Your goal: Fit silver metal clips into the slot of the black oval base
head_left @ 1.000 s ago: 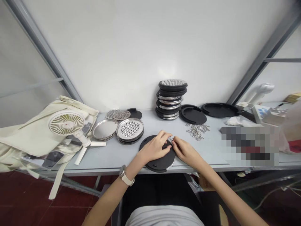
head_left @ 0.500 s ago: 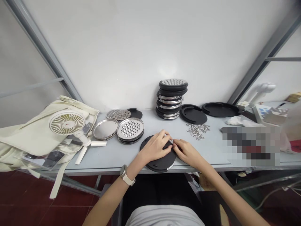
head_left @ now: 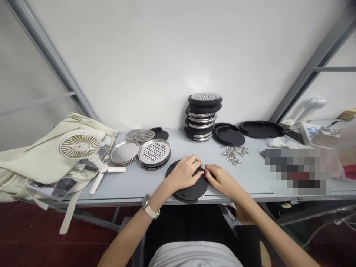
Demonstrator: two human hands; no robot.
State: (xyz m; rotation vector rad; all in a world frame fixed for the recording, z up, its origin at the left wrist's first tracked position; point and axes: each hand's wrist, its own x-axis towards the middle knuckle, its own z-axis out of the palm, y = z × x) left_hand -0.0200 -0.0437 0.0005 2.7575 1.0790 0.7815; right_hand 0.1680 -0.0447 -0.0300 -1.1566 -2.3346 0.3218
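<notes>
A black round holder [head_left: 191, 193] with a silver rim showing at its lower right lies at the table's front edge. My left hand [head_left: 184, 172] is laid over it, fingers bent toward its right side and thumb pressed on top. At that right edge, a small shiny metal piece [head_left: 203, 167] shows between my two hands. My right hand [head_left: 222, 181] pinches it with thumb and forefinger; its exact shape is mostly hidden by the fingers. Behind and to the right is a heap of small metal hooks or links [head_left: 234, 154].
A tall stack of black and silver round graters [head_left: 200, 116] stands against the wall. Black round holders [head_left: 229, 135] lie right of it. Left are a grater plate pile [head_left: 154, 152], plain metal discs [head_left: 124, 152], a white fan [head_left: 80, 145] and a cream bag [head_left: 36, 154].
Both hands stay at the holder's right edge. Only the left fingers shift very slightly around the small metal piece.
</notes>
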